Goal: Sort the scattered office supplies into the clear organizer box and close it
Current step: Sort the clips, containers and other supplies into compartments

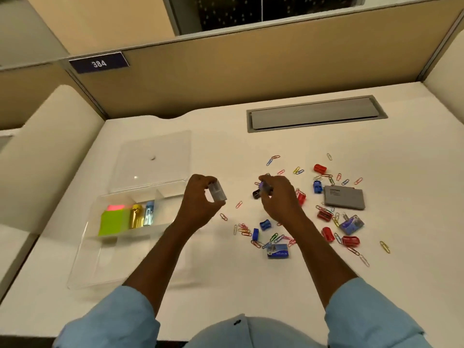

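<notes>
Paperclips [244, 231] lie scattered over the right half of the desk [226, 285], mixed with red sharpeners [320, 168], blue sharpeners [265, 225], a grey box [344, 198] and a blue staple box [277, 251]. My left hand [198, 199] pinches a small clear case [217, 193] above the desk, just right of the clear organizer box [82, 259]. My right hand [278, 197] curls round a small dark, purple-topped item [261, 190] I cannot identify. The organizer sits near the desk's left edge, its lid [150, 162] open and tipped back. Green sticky notes [113, 222], a gold piece [136, 216] and a blue piece [149, 213] stand in its far left compartment.
</notes>
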`<action>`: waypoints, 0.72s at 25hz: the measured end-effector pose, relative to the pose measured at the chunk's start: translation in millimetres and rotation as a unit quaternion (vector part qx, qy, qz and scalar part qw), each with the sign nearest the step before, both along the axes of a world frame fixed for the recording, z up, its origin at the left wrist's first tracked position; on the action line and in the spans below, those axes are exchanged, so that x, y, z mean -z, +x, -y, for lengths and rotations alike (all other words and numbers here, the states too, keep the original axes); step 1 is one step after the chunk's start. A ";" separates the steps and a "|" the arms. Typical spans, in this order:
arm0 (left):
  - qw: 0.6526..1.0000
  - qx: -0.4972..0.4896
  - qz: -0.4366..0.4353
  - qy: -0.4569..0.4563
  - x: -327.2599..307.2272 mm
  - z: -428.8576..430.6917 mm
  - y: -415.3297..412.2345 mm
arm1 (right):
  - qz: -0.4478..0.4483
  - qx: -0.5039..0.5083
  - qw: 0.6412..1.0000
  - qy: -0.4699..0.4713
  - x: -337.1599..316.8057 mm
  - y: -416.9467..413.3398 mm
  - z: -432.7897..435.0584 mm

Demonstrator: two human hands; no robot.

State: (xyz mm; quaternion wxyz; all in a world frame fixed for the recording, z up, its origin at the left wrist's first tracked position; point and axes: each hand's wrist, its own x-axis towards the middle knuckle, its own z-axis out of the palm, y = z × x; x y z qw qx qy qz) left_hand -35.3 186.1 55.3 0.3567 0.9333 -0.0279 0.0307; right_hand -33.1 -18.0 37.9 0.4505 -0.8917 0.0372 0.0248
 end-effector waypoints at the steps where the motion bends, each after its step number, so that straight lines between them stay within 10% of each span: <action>1: 1.000 -0.016 0.003 0.011 -0.9 -23.7 -3.2 | 0.004 -0.026 1.000 0.005 -2.9 -0.1 -21.1; 18: 0.966 0.053 -0.067 0.242 31.6 -149.6 31.3 | 0.042 -0.234 0.904 -0.354 -0.2 25.1 -216.1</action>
